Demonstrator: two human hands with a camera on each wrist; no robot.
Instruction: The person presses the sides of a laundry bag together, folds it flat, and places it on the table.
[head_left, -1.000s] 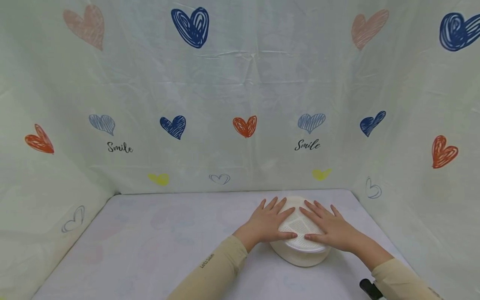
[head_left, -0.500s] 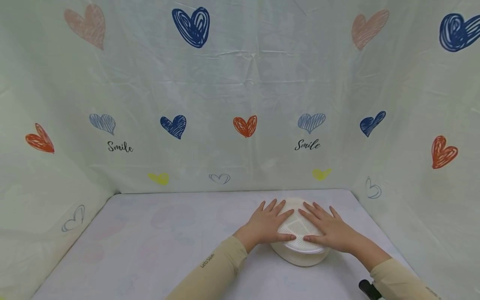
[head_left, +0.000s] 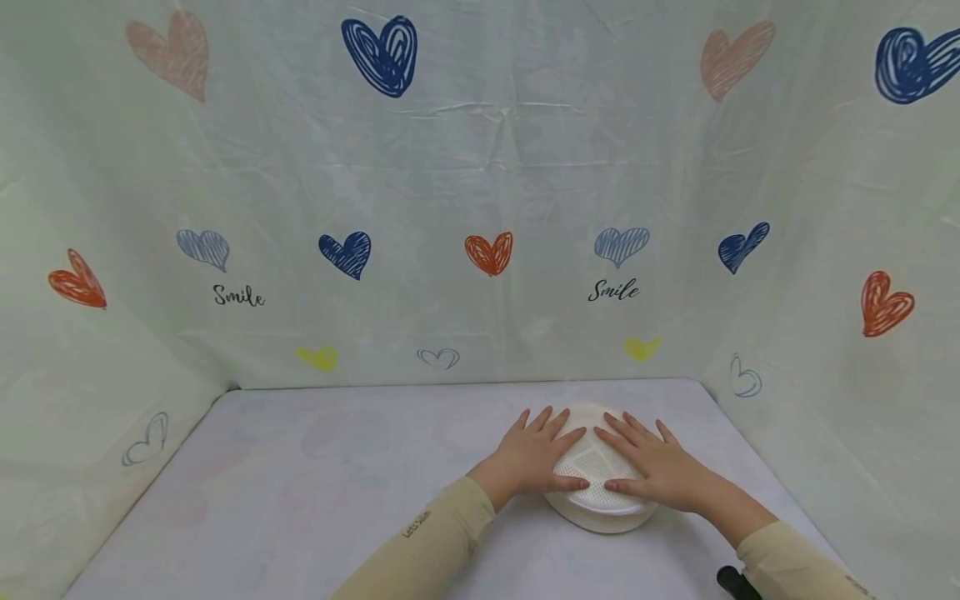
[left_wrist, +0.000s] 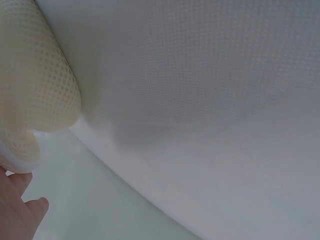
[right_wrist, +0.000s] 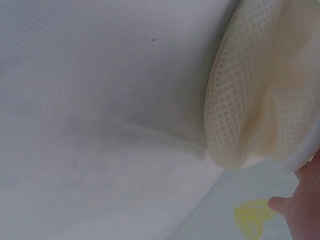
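A round, cream mesh laundry bag (head_left: pixel 596 475) with a white rim stands on the right half of the table in the head view. My left hand (head_left: pixel 528 458) lies over its left side, fingers spread and straight. Mirroring it, my right hand (head_left: pixel 663 467) presses the right side of the top, with both thumbs pointing toward each other over the mesh. Soft honeycomb mesh of the bag (left_wrist: pixel 40 75) bulges low and folds in the left wrist view. The bag (right_wrist: pixel 240 100) is also creased under the rim in the right wrist view, where some fingers of my right hand (right_wrist: pixel 305 210) show.
A black, handle-like object (head_left: pixel 737 582) lies at the front right, partly hidden by the right sleeve (head_left: pixel 795 562). A pale cloth covers the table (head_left: pixel 322 483). White curtains (head_left: pixel 420 183) printed with hearts enclose the back and sides.
Both hands have sunk slightly, and the bag's top has lowered with them, so it looks flatter. The spread of the fingers stays the same.
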